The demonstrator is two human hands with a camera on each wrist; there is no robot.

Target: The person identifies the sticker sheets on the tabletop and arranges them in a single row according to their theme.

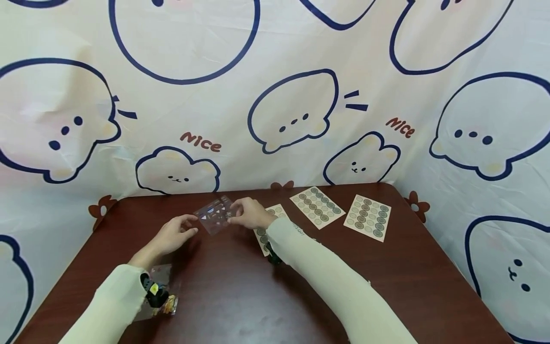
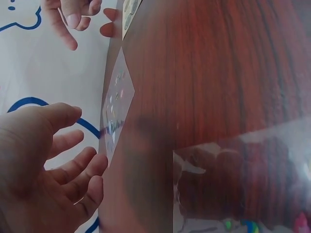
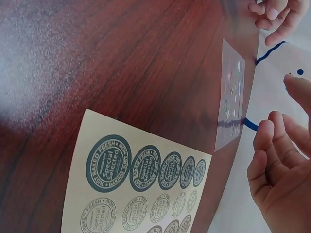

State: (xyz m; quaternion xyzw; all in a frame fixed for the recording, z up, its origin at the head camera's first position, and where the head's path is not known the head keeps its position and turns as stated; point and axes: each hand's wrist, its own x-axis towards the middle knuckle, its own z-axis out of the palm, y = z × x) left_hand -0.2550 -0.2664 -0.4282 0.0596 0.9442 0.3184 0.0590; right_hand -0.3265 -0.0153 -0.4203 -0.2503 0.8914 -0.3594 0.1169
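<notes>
A transparent sheet with small shiny stickers (image 1: 213, 216) lies at the far left of the brown table, between the two hands. My left hand (image 1: 174, 234) hovers beside its left corner, fingers loosely bent and nothing in them; the left wrist view shows the hand (image 2: 58, 170) apart from the sheet (image 2: 118, 97). At the sheet's right edge is my right hand (image 1: 251, 214). In the right wrist view this hand (image 3: 284, 165) has relaxed, parted fingers, also without anything between them. Close to it lies a cream sheet of round "Special Selected" labels (image 3: 131, 167), partly hidden by the right forearm in the head view.
Two more sheets of round labels (image 1: 318, 207) (image 1: 368, 218) lie at the back right. Under the left forearm is a clear plastic bag (image 1: 161, 274) with colourful pieces. A printed cloth (image 1: 292, 167) hangs right behind the table's far edge.
</notes>
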